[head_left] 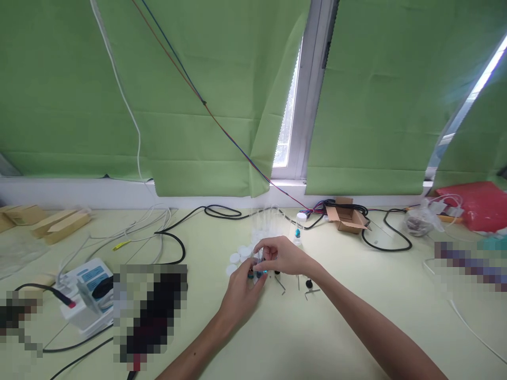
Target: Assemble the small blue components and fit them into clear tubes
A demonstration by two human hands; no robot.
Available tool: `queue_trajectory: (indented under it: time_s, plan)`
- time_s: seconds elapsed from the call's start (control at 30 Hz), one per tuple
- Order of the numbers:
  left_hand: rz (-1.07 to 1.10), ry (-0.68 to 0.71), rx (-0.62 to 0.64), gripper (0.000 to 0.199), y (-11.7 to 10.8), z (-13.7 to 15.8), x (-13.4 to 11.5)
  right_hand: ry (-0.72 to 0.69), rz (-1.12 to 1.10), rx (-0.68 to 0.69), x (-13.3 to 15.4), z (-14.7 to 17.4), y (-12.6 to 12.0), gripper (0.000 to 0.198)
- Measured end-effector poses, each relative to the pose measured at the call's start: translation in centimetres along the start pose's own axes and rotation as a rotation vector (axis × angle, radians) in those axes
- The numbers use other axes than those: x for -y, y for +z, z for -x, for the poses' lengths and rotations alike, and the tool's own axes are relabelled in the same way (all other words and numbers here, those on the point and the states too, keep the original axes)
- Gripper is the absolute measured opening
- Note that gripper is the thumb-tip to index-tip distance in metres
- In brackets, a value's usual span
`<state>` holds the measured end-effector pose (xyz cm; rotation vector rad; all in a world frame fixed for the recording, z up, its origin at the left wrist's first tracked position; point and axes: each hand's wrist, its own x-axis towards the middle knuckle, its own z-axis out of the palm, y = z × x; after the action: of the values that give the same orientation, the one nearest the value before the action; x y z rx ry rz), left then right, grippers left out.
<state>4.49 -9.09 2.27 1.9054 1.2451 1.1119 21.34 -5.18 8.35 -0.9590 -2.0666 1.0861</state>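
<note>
My left hand [242, 282] is closed around a small clear vial with blue and orange bits in it, mostly hidden by the fingers. Above it, my right hand [283, 256] reaches in from the right with thumb and fingertips pinched together at the vial's top. Something thin shows between those fingertips, too small to name. Several white round caps [235, 258] lie just beyond my left hand. Behind my hands stand several clear tubes [265, 219]. A clear bottle with a white cap [300, 228] and blue contents stands past my right hand.
Thin bent metal rods [281, 285] and a black round knob [309, 284] lie beneath my right forearm. An open cardboard box [348, 219] sits at the back among black cables [386, 248]. A white power device [87, 290] is on the left, a red bag [477, 203] far right.
</note>
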Motion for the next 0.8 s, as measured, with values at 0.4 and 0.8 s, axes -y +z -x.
queue_trajectory:
  time_s: [0.4,0.8]
  plan:
    - [-0.143,0.034,0.002,0.021,0.0,0.1,0.6,-0.017,-0.008,-0.064,0.8,0.3,-1.3,0.025]
    - [-0.213,0.038,-0.019,0.026,0.2,0.2,1.3,-0.008,0.098,-0.134,0.2,0.3,-2.2,0.023]
